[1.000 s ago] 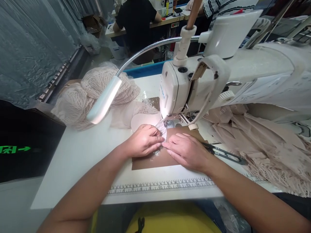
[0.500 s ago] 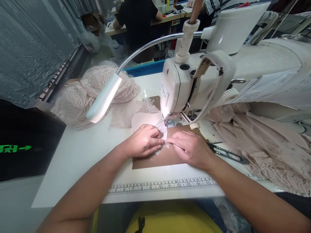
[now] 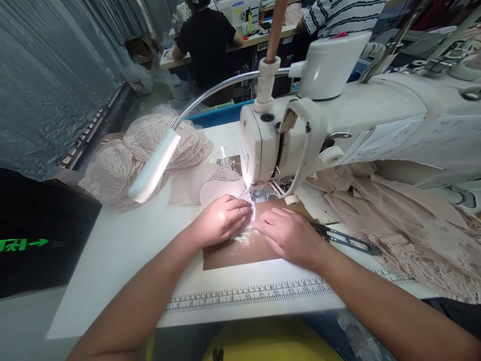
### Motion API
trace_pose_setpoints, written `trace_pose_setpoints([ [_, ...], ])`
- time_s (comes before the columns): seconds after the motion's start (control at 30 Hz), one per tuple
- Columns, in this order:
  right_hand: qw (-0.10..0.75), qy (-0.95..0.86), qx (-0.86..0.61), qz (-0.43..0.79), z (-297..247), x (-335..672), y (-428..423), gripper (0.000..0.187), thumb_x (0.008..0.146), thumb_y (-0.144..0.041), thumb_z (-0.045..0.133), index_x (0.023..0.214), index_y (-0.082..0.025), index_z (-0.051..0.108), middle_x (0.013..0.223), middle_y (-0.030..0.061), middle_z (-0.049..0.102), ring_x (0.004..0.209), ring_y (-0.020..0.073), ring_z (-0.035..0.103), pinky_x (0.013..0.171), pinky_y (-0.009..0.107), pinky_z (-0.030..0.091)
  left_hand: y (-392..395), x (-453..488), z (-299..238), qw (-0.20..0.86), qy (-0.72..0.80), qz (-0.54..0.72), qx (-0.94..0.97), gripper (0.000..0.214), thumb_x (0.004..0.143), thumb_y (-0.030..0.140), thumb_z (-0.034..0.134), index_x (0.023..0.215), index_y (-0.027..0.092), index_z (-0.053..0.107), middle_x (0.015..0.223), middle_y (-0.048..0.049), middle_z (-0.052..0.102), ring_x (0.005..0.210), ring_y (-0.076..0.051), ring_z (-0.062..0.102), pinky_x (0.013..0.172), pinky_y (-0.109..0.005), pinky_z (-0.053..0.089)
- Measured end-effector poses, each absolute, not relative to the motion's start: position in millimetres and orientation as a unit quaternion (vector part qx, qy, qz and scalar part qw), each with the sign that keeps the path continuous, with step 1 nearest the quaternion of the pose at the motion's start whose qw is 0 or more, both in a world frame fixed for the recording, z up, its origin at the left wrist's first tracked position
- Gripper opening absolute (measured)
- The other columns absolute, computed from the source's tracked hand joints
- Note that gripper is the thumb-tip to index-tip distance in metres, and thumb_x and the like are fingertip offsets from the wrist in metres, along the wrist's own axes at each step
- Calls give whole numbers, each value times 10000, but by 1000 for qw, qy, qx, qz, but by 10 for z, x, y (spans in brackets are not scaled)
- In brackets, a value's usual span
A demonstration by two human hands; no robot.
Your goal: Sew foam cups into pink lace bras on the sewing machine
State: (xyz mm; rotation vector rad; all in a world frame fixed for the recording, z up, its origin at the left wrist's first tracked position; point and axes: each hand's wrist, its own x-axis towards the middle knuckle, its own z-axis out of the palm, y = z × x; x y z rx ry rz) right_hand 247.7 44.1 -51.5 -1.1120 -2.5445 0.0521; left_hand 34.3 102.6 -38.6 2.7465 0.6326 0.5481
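A narrow piece of pale lace lies under the needle area of a white sewing machine. My left hand is closed at the lace's left side, its fingertips gripping and pressing it close to the needle. On the other side, my right hand pinches the near right edge of the lace between thumb and forefinger. Beneath both hands is a brown, shiny sheet. A smooth pale pink piece lies just beyond my left hand, partly hidden by it.
Bundled lace sits at the back left, under a bendable lamp. More pinkish fabric is heaped on the right, beside dark scissors-like tool. A printed ruler runs along the front edge. Two people work behind.
The view has shifted, with the machine appearing further left and lower. Both hands stay by the needle with the lace; my right thumb and fingers have moved slightly.
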Motion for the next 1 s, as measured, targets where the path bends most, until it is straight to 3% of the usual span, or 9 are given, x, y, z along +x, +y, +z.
trace_pose_setpoints([
  [0.23, 177, -894, -410, 22, -512, 2489, 442, 247, 827, -84, 465, 903, -173, 683, 762, 32, 577, 733, 173, 448, 682, 286, 333, 1047, 423, -426, 52, 261, 114, 957, 348, 961, 302, 402, 1200, 144, 600, 1235, -126, 613, 935, -216, 564, 824, -372, 476],
  [0.47, 162, -880, -447, 10, -513, 2478, 454, 233, 819, -95, 488, 910, -190, 681, 763, 23, 580, 743, 174, 459, 666, 290, 308, 1062, 431, -448, 37, 267, 96, 958, 366, 960, 289, 392, 1235, 135, 578, 1308, -109, 569, 1001, -245, 541, 847, -389, 459],
  [0.77, 147, -854, -497, -50, -566, 2430, 505, 293, 825, -57, 466, 961, -188, 689, 743, 29, 586, 693, 168, 450, 614, 301, 267, 1103, 361, -484, 47, 257, 102, 960, 330, 969, 296, 400, 1224, 228, 599, 1304, -55, 581, 1013, -219, 514, 865, -376, 423],
  [1.0, 121, -825, -550, -48, -544, 2371, 539, 327, 840, -94, 461, 1055, -199, 685, 774, 38, 606, 599, 148, 402, 559, 294, 221, 1156, 369, -496, 43, 263, 114, 957, 318, 956, 253, 416, 1206, 215, 607, 1294, -74, 588, 1067, -234, 520, 884, -397, 422],
])
